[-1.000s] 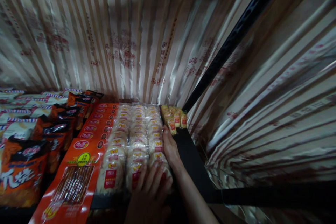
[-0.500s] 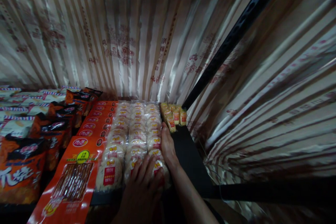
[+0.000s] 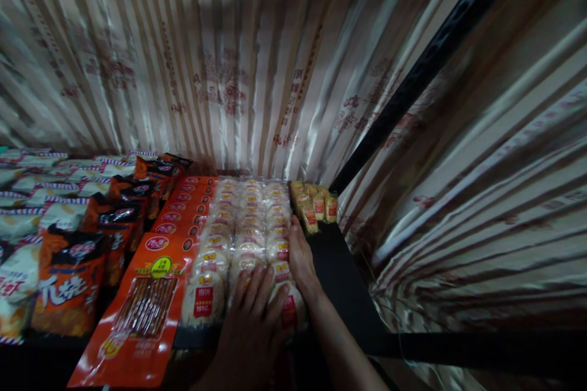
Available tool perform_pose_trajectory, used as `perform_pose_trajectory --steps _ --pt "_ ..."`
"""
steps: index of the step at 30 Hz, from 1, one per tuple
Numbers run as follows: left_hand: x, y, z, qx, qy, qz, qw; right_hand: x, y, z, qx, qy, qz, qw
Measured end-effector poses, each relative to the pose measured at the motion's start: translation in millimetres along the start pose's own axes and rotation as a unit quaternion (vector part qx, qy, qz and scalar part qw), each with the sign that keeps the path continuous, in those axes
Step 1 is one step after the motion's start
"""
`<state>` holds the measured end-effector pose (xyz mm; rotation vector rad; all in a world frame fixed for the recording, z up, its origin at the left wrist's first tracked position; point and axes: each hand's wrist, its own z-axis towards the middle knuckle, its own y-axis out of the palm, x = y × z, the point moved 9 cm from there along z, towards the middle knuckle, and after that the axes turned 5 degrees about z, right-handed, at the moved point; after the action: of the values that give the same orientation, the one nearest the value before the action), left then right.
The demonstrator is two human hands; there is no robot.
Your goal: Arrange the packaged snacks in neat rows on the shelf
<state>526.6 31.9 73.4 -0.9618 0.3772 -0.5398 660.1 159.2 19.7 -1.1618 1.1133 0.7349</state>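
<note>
A row of clear packs of round pale rice cakes (image 3: 243,238) with red and yellow labels runs back along a black shelf (image 3: 342,284). My left hand (image 3: 250,327) lies on the front pack, fingers stretched flat on top of it. My right hand (image 3: 300,259) rests flat against the right side of the row, fingertips pointing to the back, near a small cluster of yellow snack packs (image 3: 315,206) in the back corner. Neither hand grips anything.
Flat red-orange packs (image 3: 147,308) lie left of the rice cakes. Orange and black bags (image 3: 71,284) and white bags (image 3: 27,220) stand further left. Shiny striped printed sheeting (image 3: 238,61) hangs behind and to the right. A black post (image 3: 431,61) rises at the shelf's right corner.
Both hands stay pressed on the rice cake row. My view has shifted a little, so the shelf's contents sit slightly further right in the picture.
</note>
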Motion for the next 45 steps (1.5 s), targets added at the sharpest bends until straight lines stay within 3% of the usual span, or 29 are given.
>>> perform_pose_trajectory --steps 4,7,9,14,21,24,29,36,41,45 --pt "-21 -8.1 5 0.010 -0.028 0.012 0.999 0 -10 1 0.018 0.005 0.016 1.000" --pt "-65 -8.8 9 0.008 -0.125 0.043 0.991 -2 -13 2 0.018 -0.004 0.003 1.000" --pt "-96 -1.9 9 -0.024 -0.192 0.067 0.979 -4 -14 2 0.018 -0.009 -0.010 1.000" --pt "-130 12.9 12 -0.056 -0.204 0.071 0.975 -9 -13 -4 -0.005 -0.007 -0.052 0.999" --pt "-137 26.1 13 -0.060 -0.204 0.062 0.975 -10 -5 -31 -0.085 -0.047 -0.107 0.989" --pt "-132 26.0 15 -0.042 -0.186 0.048 0.980 -5 1 -34 -0.087 -0.058 -0.110 0.988" --pt "-130 30.3 18 -0.064 -0.194 0.031 0.978 -3 11 -31 -0.080 -0.061 -0.119 0.988" --pt "-130 23.9 16 -0.053 -0.199 0.037 0.978 -7 9 -32 -0.081 -0.058 -0.121 0.988" --pt "-148 25.9 23 -0.049 -0.219 0.049 0.973 -22 -3 -18 -0.043 -0.086 -0.137 0.986" --pt "-161 42.4 31 -0.093 -0.240 0.047 0.965 -26 5 -9 -0.051 -0.094 -0.149 0.983"
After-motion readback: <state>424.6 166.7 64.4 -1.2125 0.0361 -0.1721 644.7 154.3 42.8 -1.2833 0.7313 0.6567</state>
